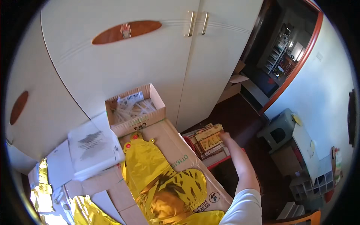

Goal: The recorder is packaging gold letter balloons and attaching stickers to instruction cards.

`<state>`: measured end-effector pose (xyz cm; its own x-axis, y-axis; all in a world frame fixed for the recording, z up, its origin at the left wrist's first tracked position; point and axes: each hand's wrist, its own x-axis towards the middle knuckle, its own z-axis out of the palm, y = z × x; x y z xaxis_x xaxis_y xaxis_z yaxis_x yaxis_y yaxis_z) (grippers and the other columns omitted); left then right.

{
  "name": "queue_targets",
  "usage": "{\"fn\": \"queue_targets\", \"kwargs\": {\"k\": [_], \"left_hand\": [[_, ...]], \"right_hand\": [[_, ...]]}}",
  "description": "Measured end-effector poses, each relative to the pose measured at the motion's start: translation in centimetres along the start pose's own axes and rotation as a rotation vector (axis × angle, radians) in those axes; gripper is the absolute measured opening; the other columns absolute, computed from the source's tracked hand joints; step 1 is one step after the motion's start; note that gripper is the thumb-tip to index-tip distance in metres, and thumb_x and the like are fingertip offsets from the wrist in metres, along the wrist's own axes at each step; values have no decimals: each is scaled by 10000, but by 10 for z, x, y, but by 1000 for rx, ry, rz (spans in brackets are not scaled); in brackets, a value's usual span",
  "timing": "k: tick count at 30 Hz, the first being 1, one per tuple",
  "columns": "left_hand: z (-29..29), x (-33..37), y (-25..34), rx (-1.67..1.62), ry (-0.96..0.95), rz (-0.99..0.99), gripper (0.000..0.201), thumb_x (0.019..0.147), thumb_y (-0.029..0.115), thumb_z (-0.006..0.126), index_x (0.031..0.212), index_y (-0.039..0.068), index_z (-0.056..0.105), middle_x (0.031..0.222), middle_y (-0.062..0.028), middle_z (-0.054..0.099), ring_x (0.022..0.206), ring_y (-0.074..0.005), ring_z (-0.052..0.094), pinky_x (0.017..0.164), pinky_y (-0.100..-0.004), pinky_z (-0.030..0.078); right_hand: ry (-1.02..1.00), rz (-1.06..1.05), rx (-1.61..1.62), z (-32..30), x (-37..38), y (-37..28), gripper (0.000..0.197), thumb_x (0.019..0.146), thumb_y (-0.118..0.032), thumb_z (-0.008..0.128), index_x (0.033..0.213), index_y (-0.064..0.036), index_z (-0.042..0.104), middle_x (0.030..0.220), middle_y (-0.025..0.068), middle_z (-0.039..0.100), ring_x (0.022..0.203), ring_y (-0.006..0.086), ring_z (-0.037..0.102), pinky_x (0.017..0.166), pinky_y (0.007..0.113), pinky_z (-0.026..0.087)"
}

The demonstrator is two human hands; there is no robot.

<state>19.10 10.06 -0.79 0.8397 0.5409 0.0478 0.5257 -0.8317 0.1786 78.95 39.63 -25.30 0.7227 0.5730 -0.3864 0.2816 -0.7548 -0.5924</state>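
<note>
And there, your right hand (pixel 225 135) is meeting the right edge of a flat yellow printed packet (pixel 212 143) lying in the red-edged container (pixel 217 163), I can't tell whether your grip is clenching, and it's looking light, stiffish, best pinched edgewise.

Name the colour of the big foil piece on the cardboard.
The foil piece is shiny gold, best seen in the head view.

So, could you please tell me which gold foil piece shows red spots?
The gold foil piece whose end lies nearest the open cardboard box: two red spots mark that end, while none show on the others.
</note>
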Motion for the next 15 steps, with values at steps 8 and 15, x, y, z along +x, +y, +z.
{"fn": "queue_targets", "kwargs": {"k": [8,15], "left_hand": [[-14,9,7,-154,-140,-75,415,761,258,477,1162,172,542,1283,-77,479,1210,-273,421,994,-530,309],[-17,17,-2,-160,-64,-50,436,775,267,501,1210,227,517,1239,-54,499,1153,-255,455,911,-500,375]], "right_hand": [[-208,-594,-911,67,-88,29,536,771,-289,622,1209,-41,435,1186,255,476,1083,380,502,867,460,445],[70,-700,-898,112,-66,28,570,790,-338,590,1244,-58,389,1259,209,424,1084,368,495,860,472,451]]}}
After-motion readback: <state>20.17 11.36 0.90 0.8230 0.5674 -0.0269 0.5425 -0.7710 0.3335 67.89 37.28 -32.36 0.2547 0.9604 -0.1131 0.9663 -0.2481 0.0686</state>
